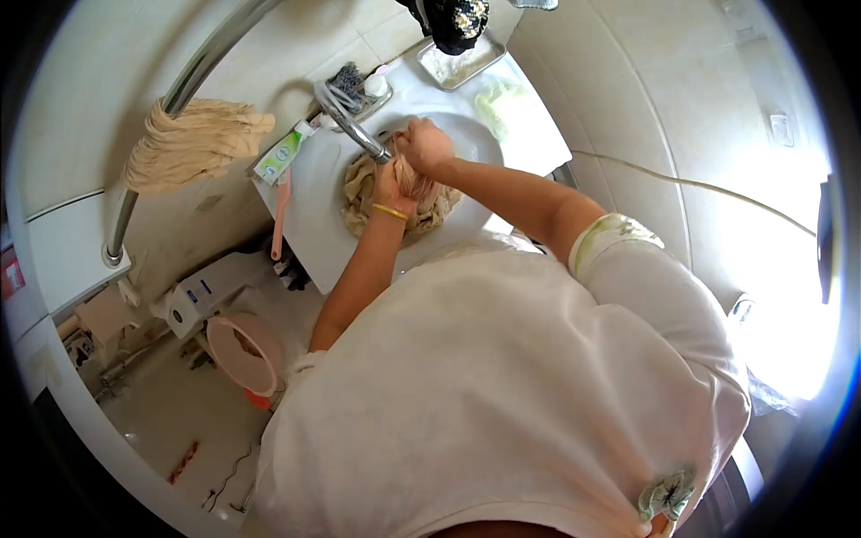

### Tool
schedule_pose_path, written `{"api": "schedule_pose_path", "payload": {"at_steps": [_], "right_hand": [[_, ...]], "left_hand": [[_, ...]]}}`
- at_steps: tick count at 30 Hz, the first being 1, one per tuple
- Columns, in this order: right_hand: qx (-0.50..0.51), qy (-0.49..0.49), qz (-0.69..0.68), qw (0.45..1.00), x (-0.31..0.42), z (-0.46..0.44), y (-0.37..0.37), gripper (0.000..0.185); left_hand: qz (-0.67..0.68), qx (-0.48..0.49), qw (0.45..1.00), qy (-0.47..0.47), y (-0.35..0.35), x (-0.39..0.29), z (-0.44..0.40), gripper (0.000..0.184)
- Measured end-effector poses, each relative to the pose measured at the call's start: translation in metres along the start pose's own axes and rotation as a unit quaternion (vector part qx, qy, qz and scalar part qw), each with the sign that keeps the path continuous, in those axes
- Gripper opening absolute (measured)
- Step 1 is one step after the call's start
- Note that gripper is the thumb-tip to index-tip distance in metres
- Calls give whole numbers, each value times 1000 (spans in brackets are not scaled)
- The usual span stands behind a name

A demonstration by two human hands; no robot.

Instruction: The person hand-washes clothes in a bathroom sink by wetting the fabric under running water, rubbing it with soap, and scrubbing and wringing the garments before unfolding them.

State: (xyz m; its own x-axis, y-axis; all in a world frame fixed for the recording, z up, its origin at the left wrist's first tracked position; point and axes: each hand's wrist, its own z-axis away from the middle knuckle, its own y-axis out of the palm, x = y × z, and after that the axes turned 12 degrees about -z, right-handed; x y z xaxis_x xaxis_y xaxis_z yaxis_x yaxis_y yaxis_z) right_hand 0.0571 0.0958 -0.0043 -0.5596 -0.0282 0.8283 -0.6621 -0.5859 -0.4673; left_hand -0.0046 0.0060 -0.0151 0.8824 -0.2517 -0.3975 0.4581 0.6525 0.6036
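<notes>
Pale wall tiles are enclosing a white washbasin, over which you are leaning. Your right hand is clenching the upper part of a pinkish cloth, and your left hand, below a yellow bracelet on the wrist, is gripping it from the side. This cloth is lying inside the basin, above a bunched beige cloth. A chrome faucet is arching toward your hands; a green-and-white tube is resting at the counter's left edge.
</notes>
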Motion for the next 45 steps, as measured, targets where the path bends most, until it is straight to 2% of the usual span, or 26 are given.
{"api": "schedule_pose_path", "payload": {"at_steps": [2,4,6,7,8,9,10,13,16,17,18,19,20,23,24,27,28,30,32,35,37,39,41,43,44,45], "right_hand": [[-26,-21,-41,999,9,11,0,38],[-6,-104,-61,993,35,48,-5,38],[18,-270,41,962,33,70,2,38],[29,-350,90,932,31,74,3,38],[102,-164,35,980,31,59,1,40],[80,-110,25,990,22,39,-2,41],[56,-55,15,997,6,17,-6,42],[80,80,-33,993,-36,-9,-23,47],[-24,198,-101,975,-75,-9,-10,43],[-28,129,-15,991,-94,-5,1,41],[-31,59,70,995,-115,6,15,40],[-34,-11,154,987,-115,13,16,38],[57,27,156,986,-115,8,14,33],[148,120,12,982,-93,-22,4,33],[95,118,-55,987,-68,-12,-3,30],[119,36,-82,989,9,37,-16,27],[97,-80,-69,990,6,50,-3,28],[51,-314,-42,947,-9,64,22,30],[55,-187,54,979,-4,48,6,29],[1,4,-9,1000,-15,6,-8,26],[-30,18,-26,999,-4,10,-6,28],[-19,-76,-58,995,17,36,-11,28],[12,-162,-15,987,23,60,-2,27],[32,-246,57,967,28,71,-2,27],[20,-125,50,991,11,47,6,28],[18,-79,36,996,5,29,1,28]], "left_hand": [[-4,-4,1000,14,1,-3,0,38],[128,271,903,309,-49,43,-63,35],[164,370,851,335,-72,56,-82,34],[141,345,900,227,-76,43,-74,35],[116,313,935,115,-80,30,-64,35],[89,276,957,1,-75,19,-50,36],[10,-25,1000,-6,9,5,7,36],[-29,-30,999,27,9,13,-5,37],[-27,-84,996,15,-33,27,-29,39],[-30,-101,994,10,-41,27,-33,40],[-90,-215,970,-72,-39,25,-25,40],[-100,-203,971,-80,-44,27,-25,42],[-111,-191,972,-87,-51,30,-27,43],[-113,-194,970,-91,-54,27,-25,44],[-107,-199,970,-87,-50,23,-24,44],[-20,-55,996,-65,-37,8,-6,45],[-18,131,990,-43,-91,18,-47,41],[12,165,986,9,-74,21,-42,33],[41,190,979,63,-44,21,-23,27],[-24,-52,998,11,7,9,-1,23],[-27,-57,998,-1,15,2,8,25],[13,-68,997,-21,12,-8,8,26],[-179,147,950,209,-85,30,-62,32],[-352,157,870,306,-104,41,-88,38],[-226,51,966,117,-45,23,-43,40],[-21,-108,993,-31,21,2,7,41]]}}
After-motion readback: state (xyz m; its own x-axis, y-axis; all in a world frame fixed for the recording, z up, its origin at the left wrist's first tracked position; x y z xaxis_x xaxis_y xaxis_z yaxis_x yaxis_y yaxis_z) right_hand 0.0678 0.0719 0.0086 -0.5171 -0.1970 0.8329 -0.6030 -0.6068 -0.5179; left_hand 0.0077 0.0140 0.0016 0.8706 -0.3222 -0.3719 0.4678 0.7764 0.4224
